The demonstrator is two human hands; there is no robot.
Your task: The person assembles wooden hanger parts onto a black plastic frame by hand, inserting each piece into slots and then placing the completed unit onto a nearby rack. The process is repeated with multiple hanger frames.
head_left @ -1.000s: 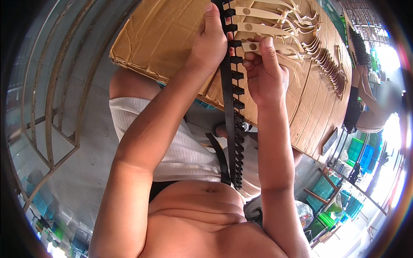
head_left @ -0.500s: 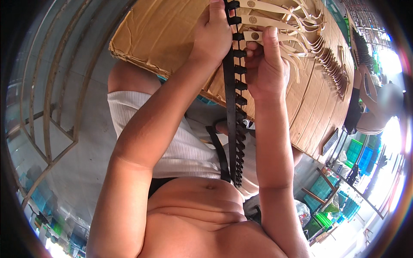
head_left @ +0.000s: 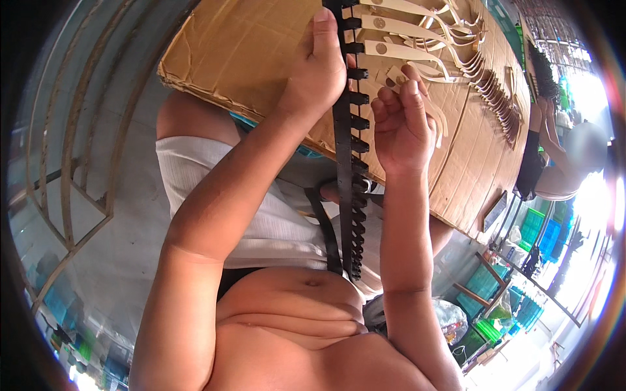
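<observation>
A long black strip (head_left: 343, 140) with a row of black clips (head_left: 359, 122) along its right side runs from the top edge down towards my lap. My left hand (head_left: 316, 75) is closed around its upper part, thumb pointing up along it. Several pale beige curved straps (head_left: 398, 27) reach rightward from the upper clips, each with a dark round mark near its end. Right of the strip, my right hand (head_left: 405, 130) has its fingers curled, with a loose beige strap (head_left: 394, 73) at the fingertips. That strap's end is apart from the clips.
Brown cardboard (head_left: 241, 52) covers the work surface beneath the strip. A row of nested curved beige straps (head_left: 499, 104) lies on its right side. Another person (head_left: 554, 166) sits at the far right, near green and blue crates (head_left: 533, 228). Metal bars (head_left: 72, 130) stand at the left.
My right hand has drawn back from the strip. The strap it was holding at a clip stays there, and another strap is at its fingertips. My left hand has shifted slightly left and down.
</observation>
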